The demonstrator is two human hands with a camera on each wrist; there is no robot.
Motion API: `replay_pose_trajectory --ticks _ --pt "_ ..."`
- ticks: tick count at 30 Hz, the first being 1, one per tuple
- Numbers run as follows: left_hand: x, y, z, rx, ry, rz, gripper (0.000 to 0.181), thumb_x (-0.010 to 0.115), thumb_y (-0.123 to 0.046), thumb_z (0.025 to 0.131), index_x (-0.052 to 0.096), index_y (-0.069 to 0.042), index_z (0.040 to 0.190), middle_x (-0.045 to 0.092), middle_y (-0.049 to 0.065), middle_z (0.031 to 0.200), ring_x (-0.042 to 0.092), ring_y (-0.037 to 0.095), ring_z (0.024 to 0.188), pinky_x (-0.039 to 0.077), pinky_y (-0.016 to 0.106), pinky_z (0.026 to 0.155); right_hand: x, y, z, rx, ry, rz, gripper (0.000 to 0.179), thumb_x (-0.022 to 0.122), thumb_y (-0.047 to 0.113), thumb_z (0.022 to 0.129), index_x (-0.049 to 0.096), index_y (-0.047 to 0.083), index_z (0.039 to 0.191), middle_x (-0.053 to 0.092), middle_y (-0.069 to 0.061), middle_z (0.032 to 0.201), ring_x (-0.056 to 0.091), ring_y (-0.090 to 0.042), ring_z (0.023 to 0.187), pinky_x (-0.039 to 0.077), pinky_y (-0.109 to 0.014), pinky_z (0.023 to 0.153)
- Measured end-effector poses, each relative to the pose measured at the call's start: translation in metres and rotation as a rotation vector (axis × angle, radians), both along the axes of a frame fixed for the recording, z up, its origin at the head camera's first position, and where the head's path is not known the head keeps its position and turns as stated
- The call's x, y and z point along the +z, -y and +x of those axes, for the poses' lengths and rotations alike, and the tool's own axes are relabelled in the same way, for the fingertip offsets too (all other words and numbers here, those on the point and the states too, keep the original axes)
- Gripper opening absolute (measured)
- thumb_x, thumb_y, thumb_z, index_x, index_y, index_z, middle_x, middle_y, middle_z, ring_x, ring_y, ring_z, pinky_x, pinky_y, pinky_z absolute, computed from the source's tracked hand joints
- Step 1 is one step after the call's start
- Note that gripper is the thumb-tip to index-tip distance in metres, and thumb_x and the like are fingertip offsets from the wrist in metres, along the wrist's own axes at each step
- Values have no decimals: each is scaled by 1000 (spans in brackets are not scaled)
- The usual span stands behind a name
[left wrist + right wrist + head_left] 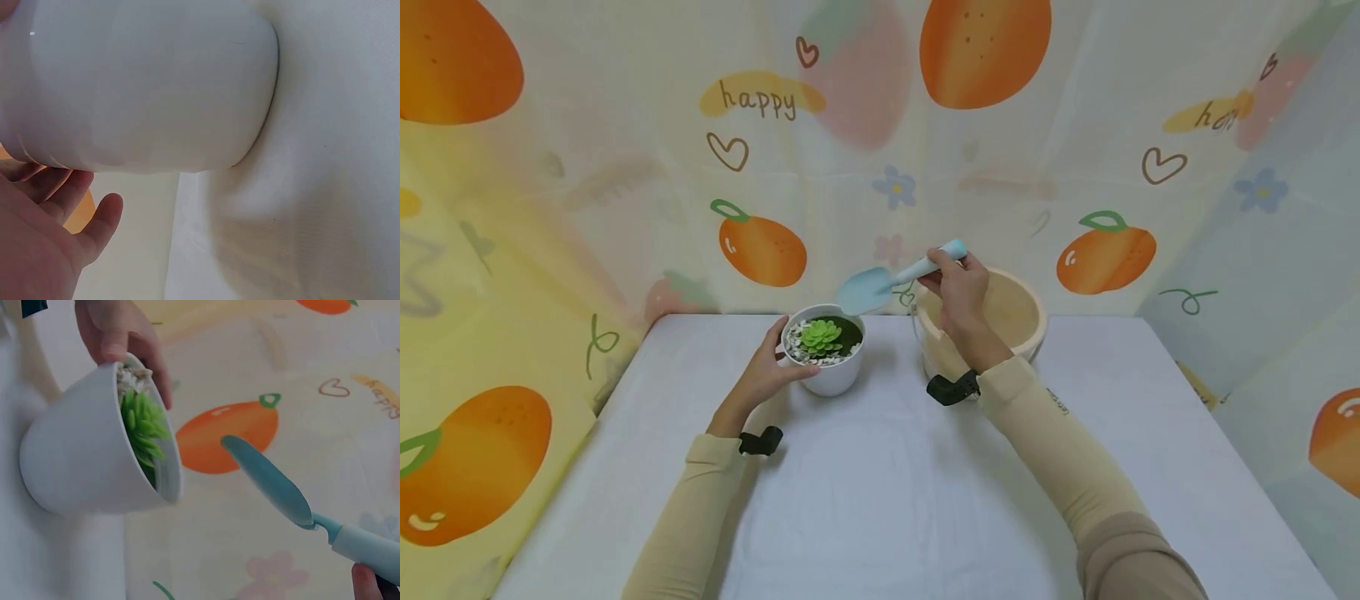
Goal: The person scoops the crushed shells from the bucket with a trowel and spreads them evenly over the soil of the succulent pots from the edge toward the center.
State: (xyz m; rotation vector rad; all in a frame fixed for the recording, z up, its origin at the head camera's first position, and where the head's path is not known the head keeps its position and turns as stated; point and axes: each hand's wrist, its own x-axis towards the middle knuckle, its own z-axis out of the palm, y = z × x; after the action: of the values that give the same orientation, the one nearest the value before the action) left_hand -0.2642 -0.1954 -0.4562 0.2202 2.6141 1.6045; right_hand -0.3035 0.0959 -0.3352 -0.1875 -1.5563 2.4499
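A white flowerpot [833,382] stands on the table, holding a green succulent [820,336], white pebbles and a dark patch of soil at its right side. My left hand [766,371] grips the pot's rim from the left, thumb in front and fingers behind. In the left wrist view the pot's smooth side [156,87] fills much of the picture. My right hand [964,292] holds a light blue trowel [865,291] by its pale handle. The trowel's blade hangs just above the pot's right rim, apart from it. No soil shows on the blade.
A cream bucket [1037,321] with a wire handle stands behind and below my right forearm, right of the pot. A white cloth covers the table [865,500]. Fruit-printed curtains [850,192] hang at the back and on both sides.
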Motion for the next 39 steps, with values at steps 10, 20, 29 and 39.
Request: replay_pose_trajectory --ticks 10,20,29,39 --pt "6 1 -2 -25 -34 -45 112 83 -30 76 9 -2 155 18 20 160 23 37 146 28 56 115 15 -29 4 -1 -23 -15 9 63 6 89 63 7 80 68 -3 72 69 -14 63 60 -28 67" --pt "23 -1 -2 -22 -73 -90 109 81 -30 77 10 -5 156 17 22 159 20 42 146 21 62 116 25 -49 11 4 -36 -60 11 66 8 90 62 4 81 70 -5 72 70 -15 62 60 -30 66" --pt "48 -15 -12 -54 -122 -153 111 83 -34 76 10 -10 157 17 16 161 19 37 148 22 64 115 29 -71 17 -2 -55 -7 10 64 6 91 62 5 81 70 -5 71 71 -15 64 60 -29 66" --pt "68 -37 -24 -109 -135 -138 109 80 -43 77 11 -17 157 15 13 161 18 33 149 20 62 117 37 -93 17 -25 -48 -53 8 64 8 91 62 3 84 70 -7 71 72 -17 65 60 -31 70"
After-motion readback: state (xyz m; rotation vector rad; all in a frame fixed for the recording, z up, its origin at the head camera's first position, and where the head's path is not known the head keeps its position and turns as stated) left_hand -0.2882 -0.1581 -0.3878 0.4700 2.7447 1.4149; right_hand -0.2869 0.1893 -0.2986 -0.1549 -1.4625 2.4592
